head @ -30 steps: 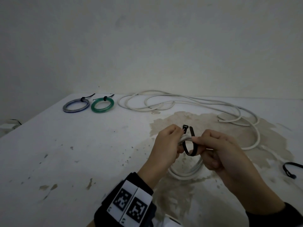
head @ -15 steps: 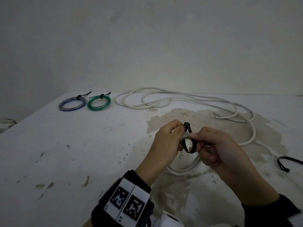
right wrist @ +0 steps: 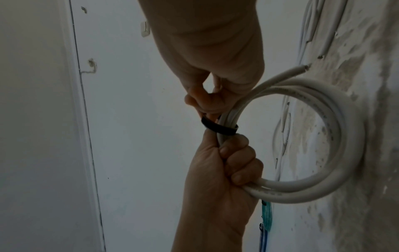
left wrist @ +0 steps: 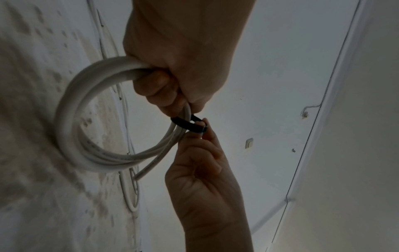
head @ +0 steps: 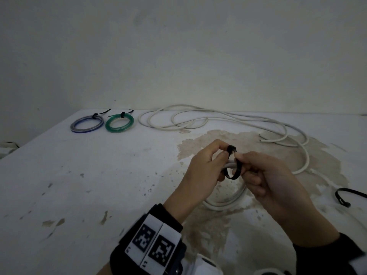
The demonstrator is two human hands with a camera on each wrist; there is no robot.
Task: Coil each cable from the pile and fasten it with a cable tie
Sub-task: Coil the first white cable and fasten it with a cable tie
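Note:
A white cable coil (head: 224,201) hangs over the stained white table (head: 99,175), its lower arc near the surface. My left hand (head: 222,153) grips the coil's top with curled fingers, clear in the right wrist view at the left hand (right wrist: 233,153). A black cable tie (head: 233,169) loops loosely round the coil's strands (right wrist: 345,136). My right hand (head: 240,157) pinches the tie near its head, thumb and forefinger together. The left wrist view shows the coil (left wrist: 71,109), the tie (left wrist: 185,123) and the right hand (left wrist: 200,133).
At the far left lie a blue coil (head: 87,124) and a green coil (head: 119,124), each tied. A long loose white cable (head: 218,118) sprawls across the back and right. A spare black tie (head: 345,197) lies at right. A wall stands behind.
The tie loop has drawn smaller round the coil, and its head has tipped toward my right hand. Both hands stay together in roughly the same place.

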